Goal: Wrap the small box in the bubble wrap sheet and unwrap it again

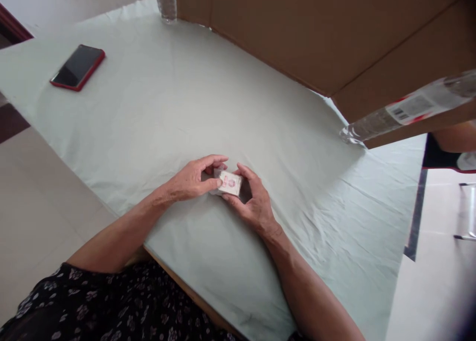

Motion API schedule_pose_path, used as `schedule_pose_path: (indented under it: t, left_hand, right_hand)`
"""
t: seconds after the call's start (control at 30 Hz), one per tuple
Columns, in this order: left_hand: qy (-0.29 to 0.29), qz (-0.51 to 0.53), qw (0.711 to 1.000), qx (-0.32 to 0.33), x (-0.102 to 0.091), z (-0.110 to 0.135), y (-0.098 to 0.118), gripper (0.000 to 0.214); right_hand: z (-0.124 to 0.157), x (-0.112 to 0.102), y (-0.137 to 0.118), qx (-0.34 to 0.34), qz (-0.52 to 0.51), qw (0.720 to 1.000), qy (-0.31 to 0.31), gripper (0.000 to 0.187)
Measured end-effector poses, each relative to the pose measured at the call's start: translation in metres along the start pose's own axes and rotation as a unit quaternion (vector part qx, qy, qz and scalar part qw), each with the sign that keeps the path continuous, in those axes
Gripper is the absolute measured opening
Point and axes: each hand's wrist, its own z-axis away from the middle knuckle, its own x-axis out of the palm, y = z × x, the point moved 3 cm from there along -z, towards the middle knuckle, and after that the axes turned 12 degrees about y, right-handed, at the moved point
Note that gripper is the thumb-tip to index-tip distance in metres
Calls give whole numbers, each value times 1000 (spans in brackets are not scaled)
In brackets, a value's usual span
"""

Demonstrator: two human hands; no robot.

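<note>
A small white pack with red print (232,183) is held just above or on the cloth near the table's front edge; I cannot tell which. Clear plastic shows around its left end. My left hand (191,180) grips that end, its thumb lying on the printed face and its fingers curled behind. From the other side, my right hand (257,201) pinches the pack between thumb and fingers at its right end. The pack's underside is hidden, and its exact kind cannot be made out.
A pale green cloth (208,98) covers the table. A phone in a red case (79,66) lies at the far left. A large cardboard panel (275,28) with clear tape (412,105) stands at the back right. Another person's arm (455,137) shows beyond the right edge.
</note>
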Motion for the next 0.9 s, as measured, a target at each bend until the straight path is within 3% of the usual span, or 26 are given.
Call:
schedule_pose_path:
  t: [0.3, 0.53, 0.9]
  left_hand:
    - [-6, 9, 1000, -7, 3, 2, -1, 55]
    - [4, 15, 999, 36, 1, 2, 1, 54]
    - [16, 26, 1000, -7, -3, 1, 2, 54]
  right_hand:
    - [1, 1, -2, -50, 28, 998, 16, 71]
    - [6, 2, -6, -81, 42, 995, 38, 68]
    - [8, 5, -7, -40, 28, 999, 10, 67]
